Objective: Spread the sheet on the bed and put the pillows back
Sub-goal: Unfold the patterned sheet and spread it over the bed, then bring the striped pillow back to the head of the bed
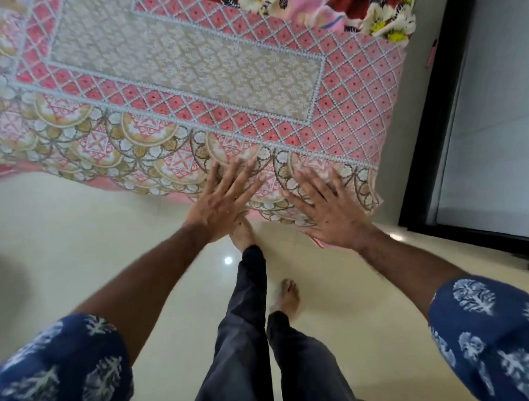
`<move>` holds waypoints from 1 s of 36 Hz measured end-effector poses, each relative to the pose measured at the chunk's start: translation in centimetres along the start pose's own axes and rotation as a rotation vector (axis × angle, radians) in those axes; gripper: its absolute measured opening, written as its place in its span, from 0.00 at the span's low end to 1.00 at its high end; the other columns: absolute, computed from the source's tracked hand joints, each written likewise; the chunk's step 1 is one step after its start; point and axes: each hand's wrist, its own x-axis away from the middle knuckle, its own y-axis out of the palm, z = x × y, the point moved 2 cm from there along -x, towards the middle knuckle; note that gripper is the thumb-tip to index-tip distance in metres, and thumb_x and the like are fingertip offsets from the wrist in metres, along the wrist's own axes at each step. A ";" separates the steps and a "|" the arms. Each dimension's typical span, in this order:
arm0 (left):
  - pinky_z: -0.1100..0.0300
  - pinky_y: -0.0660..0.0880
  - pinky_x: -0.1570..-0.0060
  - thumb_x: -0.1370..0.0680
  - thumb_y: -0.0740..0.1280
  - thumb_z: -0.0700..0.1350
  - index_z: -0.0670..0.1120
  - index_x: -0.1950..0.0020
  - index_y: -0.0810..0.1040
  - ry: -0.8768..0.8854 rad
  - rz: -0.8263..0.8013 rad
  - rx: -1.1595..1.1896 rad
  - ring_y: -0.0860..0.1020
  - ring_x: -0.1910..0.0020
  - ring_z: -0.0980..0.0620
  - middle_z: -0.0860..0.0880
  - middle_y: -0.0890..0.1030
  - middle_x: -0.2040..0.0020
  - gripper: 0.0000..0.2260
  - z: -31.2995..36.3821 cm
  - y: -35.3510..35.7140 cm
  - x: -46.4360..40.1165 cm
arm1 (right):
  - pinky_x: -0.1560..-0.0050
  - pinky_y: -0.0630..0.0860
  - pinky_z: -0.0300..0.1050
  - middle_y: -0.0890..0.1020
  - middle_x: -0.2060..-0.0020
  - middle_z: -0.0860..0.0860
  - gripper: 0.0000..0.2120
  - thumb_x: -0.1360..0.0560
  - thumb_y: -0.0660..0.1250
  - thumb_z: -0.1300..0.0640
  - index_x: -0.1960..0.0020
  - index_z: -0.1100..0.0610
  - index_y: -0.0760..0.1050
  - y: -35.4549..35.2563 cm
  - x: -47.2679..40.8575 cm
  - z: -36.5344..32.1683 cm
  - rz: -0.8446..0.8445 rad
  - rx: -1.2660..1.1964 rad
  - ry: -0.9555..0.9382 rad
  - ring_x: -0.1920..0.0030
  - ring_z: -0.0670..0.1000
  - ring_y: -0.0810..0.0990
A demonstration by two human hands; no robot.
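Observation:
A pink sheet [193,82] with a white lattice, a beige middle panel and a scalloped border lies spread over the bed. Its near edge hangs down the bed's side toward the floor. My left hand [224,198] lies flat on that hanging border, fingers spread. My right hand [326,207] rests flat beside it, near the sheet's right corner. Neither hand grips the cloth. At the far top right lie pillows in a red cover with white flowers [379,13] and a pink one [304,10], on the sheet's far end.
Glossy cream floor tiles [79,251] lie below the bed's edge. My bare feet and dark trousers [249,306] stand close to the bed. A black-framed door or panel [434,119] rises just right of the bed's corner.

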 end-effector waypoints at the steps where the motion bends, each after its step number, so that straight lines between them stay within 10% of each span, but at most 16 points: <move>1: 0.32 0.49 0.25 0.18 0.58 0.59 0.51 0.18 0.37 -0.031 -0.037 0.015 0.41 0.19 0.38 0.42 0.38 0.17 0.39 0.5 -0.4 0.6 | 0.24 0.47 0.71 0.39 0.19 0.61 0.43 0.23 0.53 0.30 0.17 0.48 0.38 -0.3 0.4 -0.6 -0.028 -0.031 0.013 0.19 0.62 0.39; 14: 0.36 0.47 0.23 0.15 0.54 0.54 0.47 0.17 0.46 -0.468 -0.146 0.170 0.46 0.18 0.44 0.46 0.45 0.16 0.30 1.9 -17.9 14.1 | 0.20 0.47 0.58 0.53 0.18 0.55 0.35 0.19 0.61 0.48 0.17 0.53 0.50 -19.4 4.5 -6.0 -0.084 -0.333 0.164 0.19 0.56 0.53; 36: 0.33 0.47 0.23 0.16 0.54 0.55 0.46 0.17 0.51 -1.101 0.240 0.113 0.45 0.18 0.44 0.46 0.49 0.16 0.29 -19.5 -33.1 47.0 | 0.22 0.53 0.61 0.60 0.20 0.57 0.34 0.20 0.65 0.46 0.19 0.54 0.57 -56.1 -16.5 -29.9 0.415 -0.059 -0.382 0.20 0.58 0.59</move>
